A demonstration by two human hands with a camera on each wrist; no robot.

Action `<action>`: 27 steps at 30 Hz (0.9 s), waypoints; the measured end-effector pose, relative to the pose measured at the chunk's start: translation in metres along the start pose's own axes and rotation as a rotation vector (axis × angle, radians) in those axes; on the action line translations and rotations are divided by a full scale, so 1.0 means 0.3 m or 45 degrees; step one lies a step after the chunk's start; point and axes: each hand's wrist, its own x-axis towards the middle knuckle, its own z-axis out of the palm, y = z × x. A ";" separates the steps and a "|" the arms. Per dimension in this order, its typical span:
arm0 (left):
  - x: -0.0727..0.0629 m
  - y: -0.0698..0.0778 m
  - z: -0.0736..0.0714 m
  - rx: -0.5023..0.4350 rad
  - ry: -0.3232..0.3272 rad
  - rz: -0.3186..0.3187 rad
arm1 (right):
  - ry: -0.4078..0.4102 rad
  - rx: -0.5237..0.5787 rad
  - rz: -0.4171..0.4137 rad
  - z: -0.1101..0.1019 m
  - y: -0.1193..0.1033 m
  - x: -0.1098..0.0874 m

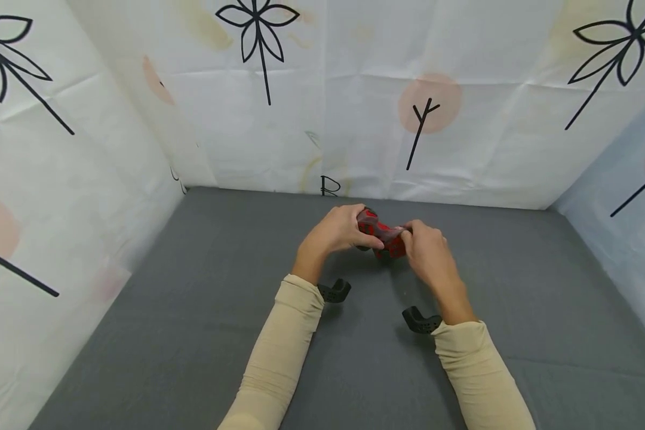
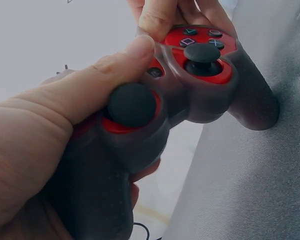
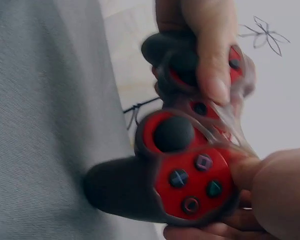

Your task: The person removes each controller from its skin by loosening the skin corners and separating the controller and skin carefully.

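A red and black game controller (image 1: 373,226) is held between both hands over the far part of the table. A smoky, see-through cover lies over its red face. My left hand (image 1: 344,230) grips one end, the thumb lying across the face beside a black thumbstick (image 2: 132,105) in the left wrist view. My right hand (image 1: 430,251) pinches the top edge at the other end, next to the face buttons (image 3: 203,161) in the right wrist view. One black handle (image 3: 120,190) points away from the right hand, down toward the table. Fingers behind the controller are partly hidden.
A dark grey cloth covers the table (image 1: 220,358). White fabric walls (image 1: 355,131) with black plant drawings and peach circles stand at the back and both sides. Black curved mounts (image 1: 335,291) sit at both wrists, below the beige sleeves (image 1: 274,352).
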 end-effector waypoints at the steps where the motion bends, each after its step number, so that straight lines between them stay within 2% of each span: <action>1: -0.002 -0.001 0.001 0.005 0.002 -0.004 | -0.008 0.014 -0.010 0.000 0.006 -0.001; 8: 0.000 0.001 0.010 0.054 0.017 0.025 | -0.009 0.059 -0.012 -0.019 0.034 -0.002; 12: 0.002 0.005 0.013 0.078 0.030 0.041 | -0.046 0.115 0.002 -0.034 0.043 0.001; 21: -0.011 0.012 0.004 0.190 0.029 0.154 | -0.142 0.191 0.082 -0.053 0.055 0.007; 27: -0.017 0.002 -0.001 0.191 0.020 0.196 | -0.160 0.211 0.118 -0.047 0.053 0.009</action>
